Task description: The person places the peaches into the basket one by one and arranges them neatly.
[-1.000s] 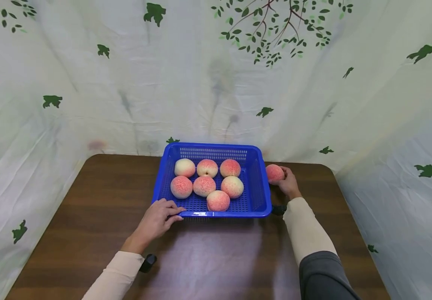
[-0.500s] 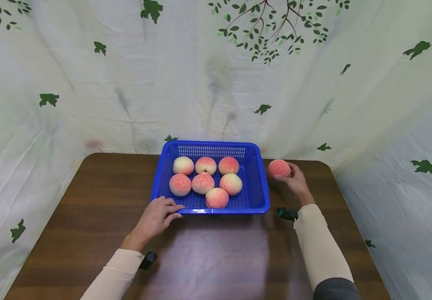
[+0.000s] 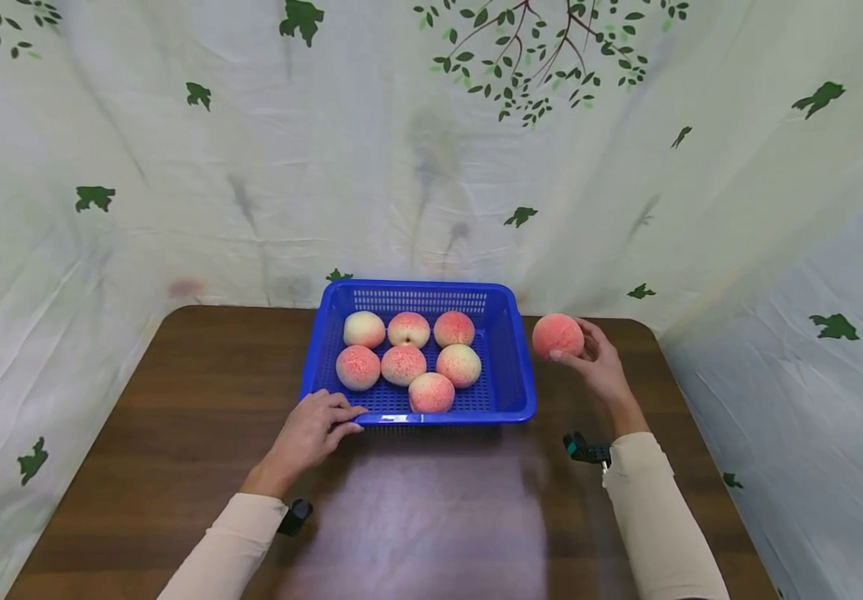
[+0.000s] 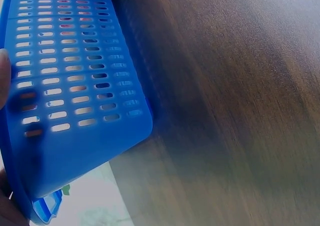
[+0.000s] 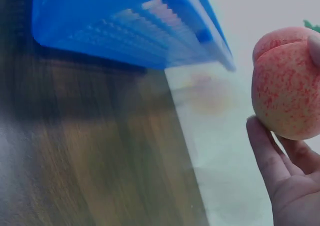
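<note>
A blue plastic basket sits at the back middle of the table, with several pink and cream peaches in it. My left hand grips the basket's near rim by its left corner; in the left wrist view only bits of fingers show beside the slotted wall. To the right of the basket, my right hand holds another peach between thumb and fingertips. Seen from the right wrist, this peach is flushed red with a crease near its top, and fingers support it from below.
The brown wooden table ends at the back against a pale cloth printed with green leaves and branches, which also hangs at both sides. A dark wrist camera sticks out beside the right wrist.
My right hand has moved toward me and slightly right with the peach, away from the basket's side, and the peach looks larger. The left hand stays on the rim.
</note>
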`<state>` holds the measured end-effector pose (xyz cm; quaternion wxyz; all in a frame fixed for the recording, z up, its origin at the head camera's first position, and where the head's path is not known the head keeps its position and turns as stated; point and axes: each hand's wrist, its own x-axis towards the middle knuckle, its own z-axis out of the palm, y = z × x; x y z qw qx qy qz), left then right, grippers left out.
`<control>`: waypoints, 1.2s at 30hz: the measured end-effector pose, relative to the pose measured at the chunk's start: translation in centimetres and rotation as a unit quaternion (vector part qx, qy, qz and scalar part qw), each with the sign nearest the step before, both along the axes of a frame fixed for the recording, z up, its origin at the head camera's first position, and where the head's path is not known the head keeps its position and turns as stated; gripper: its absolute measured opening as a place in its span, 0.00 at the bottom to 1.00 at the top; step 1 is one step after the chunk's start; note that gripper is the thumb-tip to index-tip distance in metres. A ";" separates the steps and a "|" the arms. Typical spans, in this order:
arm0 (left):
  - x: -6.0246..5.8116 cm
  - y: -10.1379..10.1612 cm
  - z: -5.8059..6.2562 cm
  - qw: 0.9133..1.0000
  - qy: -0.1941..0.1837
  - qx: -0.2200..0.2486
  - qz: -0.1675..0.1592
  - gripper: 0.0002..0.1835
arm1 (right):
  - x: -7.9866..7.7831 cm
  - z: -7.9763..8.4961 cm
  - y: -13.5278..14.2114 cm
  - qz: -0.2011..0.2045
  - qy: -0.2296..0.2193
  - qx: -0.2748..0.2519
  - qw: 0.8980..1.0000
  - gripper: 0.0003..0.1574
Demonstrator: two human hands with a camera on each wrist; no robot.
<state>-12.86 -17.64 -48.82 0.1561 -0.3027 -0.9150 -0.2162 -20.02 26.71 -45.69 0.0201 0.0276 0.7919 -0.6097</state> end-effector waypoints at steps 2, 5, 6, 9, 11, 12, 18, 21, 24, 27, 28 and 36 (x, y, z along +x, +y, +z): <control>0.0 0.0 0.0 1.000 0.002 0.001 -0.002 0.15 | 0.4 0.1 -0.3 0.004 0.012 0.000 1.000 0.46; -0.1 0.0 -0.1 1.000 0.001 0.002 -0.005 0.15 | 0.9 0.2 -1.0 0.015 0.034 -0.012 0.999 0.43; 0.0 0.0 0.0 1.000 0.001 0.002 -0.006 0.15 | 1.0 0.2 -1.3 0.020 0.041 -0.019 0.999 0.42; 0.0 0.0 0.0 1.000 -0.004 0.002 -0.006 0.15 | 1.3 0.1 -2.0 0.037 0.059 -0.042 0.997 0.40; 0.0 0.0 0.1 1.000 -0.008 0.001 -0.003 0.15 | 1.5 0.0 -2.5 0.050 0.063 -0.054 0.995 0.39; 0.0 0.0 0.1 1.000 -0.010 -0.001 -0.002 0.15 | 1.6 -0.1 -2.7 0.056 0.065 -0.060 0.995 0.39; 0.0 0.2 0.0 1.000 -0.012 0.000 -0.008 0.15 | 2.1 -0.7 -3.9 0.097 0.071 -0.057 0.991 0.41; 0.0 0.2 -0.2 1.000 -0.009 0.004 -0.009 0.15 | 2.3 -0.9 -4.6 0.119 0.081 -0.053 0.988 0.43; 0.0 0.1 -0.2 1.000 -0.007 0.005 -0.006 0.16 | 2.4 -1.0 -5.2 0.130 0.082 -0.036 0.987 0.44; -0.1 0.1 -0.1 1.000 -0.003 0.005 -0.004 0.16 | 2.5 -1.0 -5.8 0.139 0.070 -0.007 0.988 0.45; -0.1 0.0 -0.1 1.000 0.000 0.005 -0.004 0.16 | 2.5 -0.9 -5.9 0.145 0.068 0.000 0.987 0.46; 0.1 0.0 0.1 1.000 -0.006 -0.005 0.001 0.16 | 2.4 -0.4 -6.8 0.178 0.051 0.058 0.981 0.45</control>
